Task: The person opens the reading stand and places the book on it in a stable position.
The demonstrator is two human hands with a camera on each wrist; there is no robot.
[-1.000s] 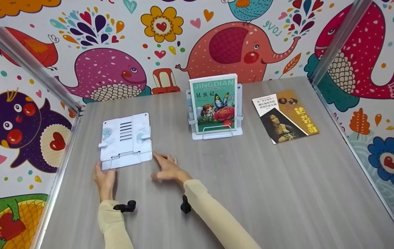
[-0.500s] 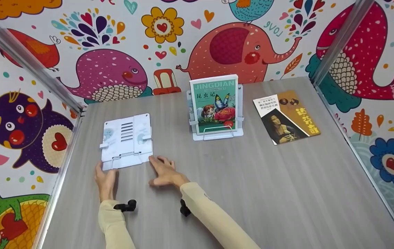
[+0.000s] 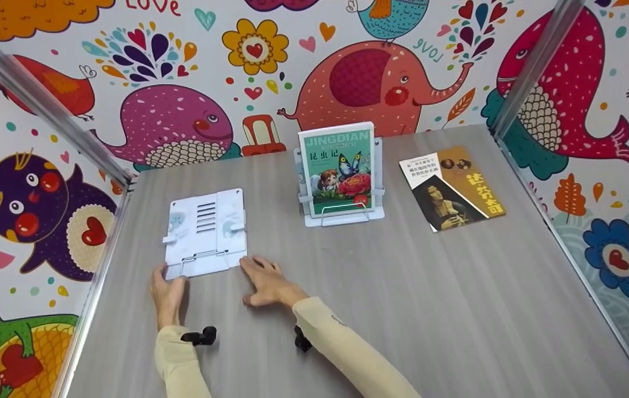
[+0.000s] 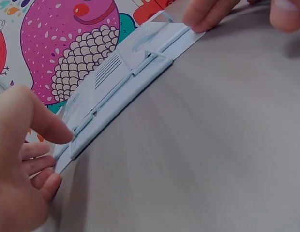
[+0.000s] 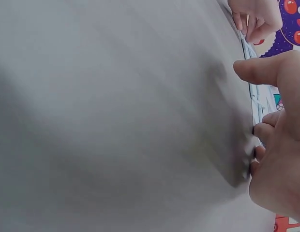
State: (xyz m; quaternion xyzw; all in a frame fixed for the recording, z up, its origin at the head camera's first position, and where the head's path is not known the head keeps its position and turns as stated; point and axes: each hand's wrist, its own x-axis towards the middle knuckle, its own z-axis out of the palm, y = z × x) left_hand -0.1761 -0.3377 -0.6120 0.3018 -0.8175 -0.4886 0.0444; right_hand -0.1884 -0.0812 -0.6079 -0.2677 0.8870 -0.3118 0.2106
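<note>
A pale blue-white book stand [image 3: 206,232] with slots, side clips and a wire holder lies low on the left of the table. My left hand [image 3: 168,296] holds its near left corner, with the fingers along the outer side and the thumb [image 4: 58,130] at the front edge. At the near right corner, the fingertips of my right hand [image 3: 270,282] touch the stand while the thumb [image 5: 259,70] stays apart. Further back, a green children's book [image 3: 339,171] leans upright on a second book stand [image 3: 314,221].
To the right, a brown and white book [image 3: 452,188] with a painted portrait lies flat on the grey wood-grain table [image 3: 403,309]. Metal rails [image 3: 585,282] edge the tabletop. Cartoon-printed walls [image 3: 303,72] rise at the back and sides.
The left book stand has shifted slightly right and nearer, with both hands staying at its near corners. The head view has moved a little. Both books lie as before.
</note>
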